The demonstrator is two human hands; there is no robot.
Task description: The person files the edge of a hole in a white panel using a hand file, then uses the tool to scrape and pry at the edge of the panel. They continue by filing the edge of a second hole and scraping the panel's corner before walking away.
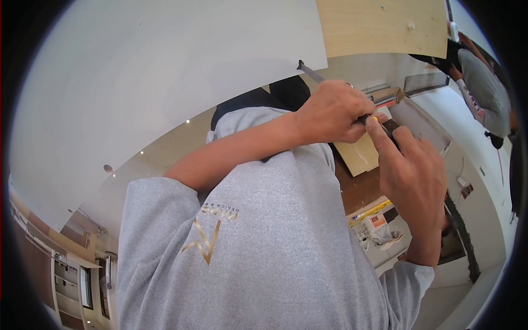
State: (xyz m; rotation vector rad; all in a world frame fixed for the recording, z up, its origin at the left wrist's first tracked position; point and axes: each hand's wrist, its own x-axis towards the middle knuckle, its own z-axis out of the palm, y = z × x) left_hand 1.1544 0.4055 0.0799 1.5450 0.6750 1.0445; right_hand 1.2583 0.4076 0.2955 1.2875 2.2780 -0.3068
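Note:
My left hand is closed around a long hand tool, and a ring shows on one of its fingers. A flat grey blade extends from this fist to a small dark hole near the edge of a large white panel. Behind the fist, my right hand is closed on the tool's dark handle, a fingertip against its yellow part. The tool's middle is hidden in my left hand, so I cannot tell its exact kind.
A pale wooden board adjoins the white panel. Another person in a grey shirt is at the upper right. Beyond my arms are a tan board, a yellow spirit level and crumpled plastic. Shelving stands at lower left.

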